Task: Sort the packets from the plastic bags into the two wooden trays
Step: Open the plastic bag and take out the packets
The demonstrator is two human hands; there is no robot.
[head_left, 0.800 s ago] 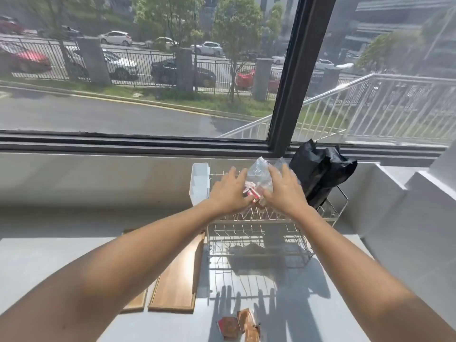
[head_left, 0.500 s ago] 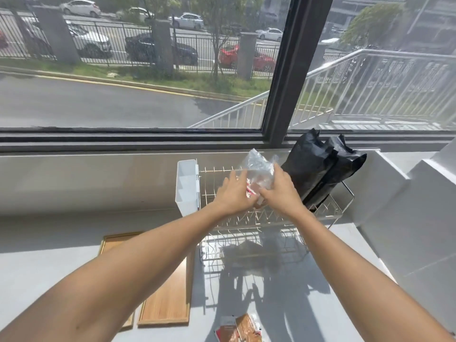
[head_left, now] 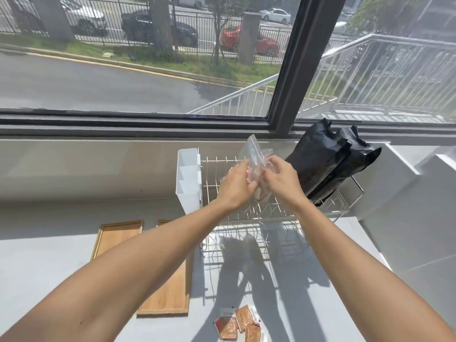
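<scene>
Opening a clear plastic bag [head_left: 255,156] is the step in hand, by my read. Head view, the only one: left hand [head_left: 235,187] and right hand [head_left: 281,178] both pinch the bag above the wire rack [head_left: 259,218] at the bench's back edge, each grip clenched on the film; the fingertips are partly hidden behind it. The bag looks thin and crinkled, its top corner sticking up, w/ red and pale packets bunched low inside.

Two wooden trays [head_left: 170,292] lie side by side on the bench, left of the rack, w/ nothing visible in them. A few brown and red packets [head_left: 238,324] sit loose near the bench's front edge. Black bags [head_left: 325,164] lean at the rack's right end.

Next, prob.: part the mouth, draw the packets out, then carry them to the trays by type. The film is slippery, so the contents could spill through the rack wires.
</scene>
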